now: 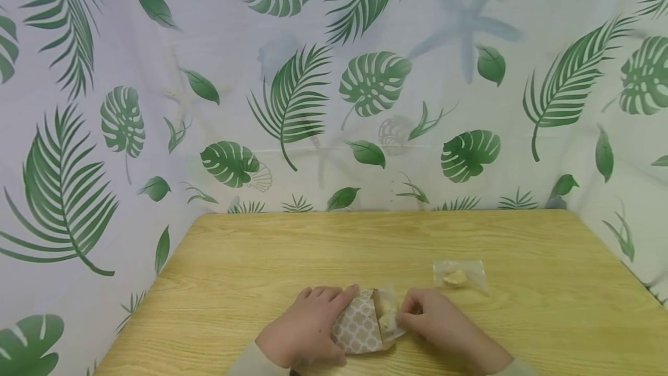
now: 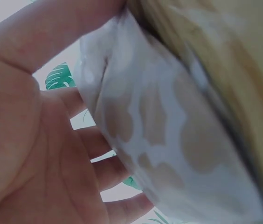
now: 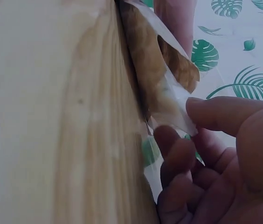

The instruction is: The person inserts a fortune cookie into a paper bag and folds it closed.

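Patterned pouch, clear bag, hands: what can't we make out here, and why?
- Head view: part of the patterned pouch, covered by the left hand.
- Head view: what the pale piece in the clear bag is; too small and blurred.
- Right wrist view: part of the right hand, cut off by the frame edge.

A light wood-grain table point(image 1: 292, 254) carries the patterned pouch point(image 1: 357, 326) I grip and, farther back to the right, a small clear bag point(image 1: 474, 273) holding a pale piece point(image 1: 456, 278).

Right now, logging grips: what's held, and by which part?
The right hand pinches the clear plastic by its outer edge; the left hand holds the patterned pouch by its left part.
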Motion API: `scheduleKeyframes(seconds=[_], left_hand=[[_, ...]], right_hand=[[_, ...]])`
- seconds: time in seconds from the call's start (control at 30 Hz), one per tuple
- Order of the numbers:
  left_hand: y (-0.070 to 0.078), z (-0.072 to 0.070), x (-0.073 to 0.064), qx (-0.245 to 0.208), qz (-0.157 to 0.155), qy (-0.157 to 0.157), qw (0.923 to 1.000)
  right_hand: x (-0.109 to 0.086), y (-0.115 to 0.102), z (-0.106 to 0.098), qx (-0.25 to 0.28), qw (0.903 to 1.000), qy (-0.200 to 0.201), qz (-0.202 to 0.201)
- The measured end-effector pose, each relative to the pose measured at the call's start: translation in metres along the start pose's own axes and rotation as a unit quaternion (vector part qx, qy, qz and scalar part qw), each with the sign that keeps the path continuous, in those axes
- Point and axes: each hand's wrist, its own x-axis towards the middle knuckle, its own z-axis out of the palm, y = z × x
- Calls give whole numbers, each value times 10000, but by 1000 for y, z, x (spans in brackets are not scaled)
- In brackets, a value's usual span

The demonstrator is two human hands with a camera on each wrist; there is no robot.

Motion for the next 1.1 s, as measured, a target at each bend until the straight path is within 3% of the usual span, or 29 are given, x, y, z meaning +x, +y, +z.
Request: scheduleKeyframes(seconds=[0.33, 0.57, 1.1], left_hand=[[0, 1, 2, 30, 131, 38, 9999], [-3, 3, 3, 33, 184, 8, 9998], [0, 2, 2, 7, 181, -50, 9998]], right_hand=[[-2, 3, 0, -31, 9998, -212, -11], [0, 10, -11, -531, 9985, 8, -105], [1, 8, -10, -646, 9967, -399, -299]])
